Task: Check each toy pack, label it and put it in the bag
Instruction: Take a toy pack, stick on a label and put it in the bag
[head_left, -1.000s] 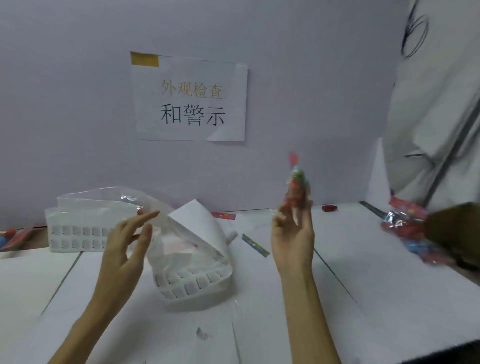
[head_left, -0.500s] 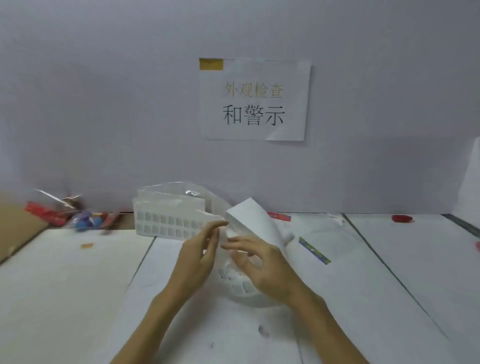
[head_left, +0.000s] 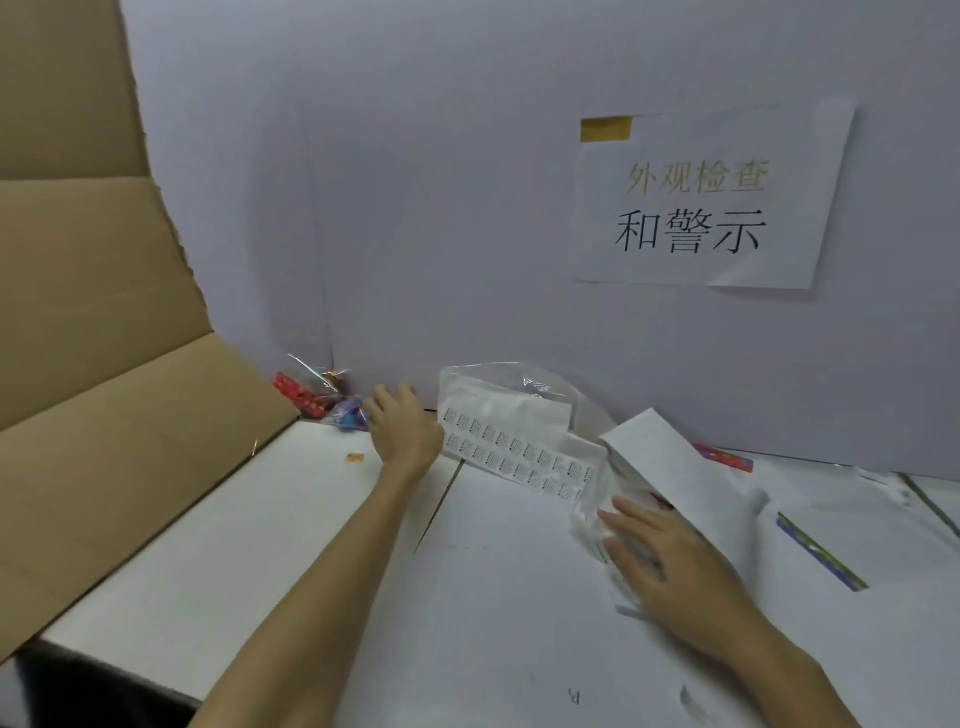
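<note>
Reaching L hand (head_left: 402, 431), fingers spread, to 1 toy pack (head_left: 332, 402); R hand (head_left: 670, 561) flat on 1 label sheet (head_left: 519, 449).

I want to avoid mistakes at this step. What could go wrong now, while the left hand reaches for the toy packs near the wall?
The left hand reaches among loose toy packs by the wall; it might push one behind the cardboard box. The right hand presses on the curled label sheet, which could crease or slip.

A paper sign (head_left: 711, 202) with Chinese characters hangs on the white wall (head_left: 415, 182) at upper right. A cardboard flap (head_left: 104, 338) fills the left of the frame, over the white bench (head_left: 493, 597).
</note>
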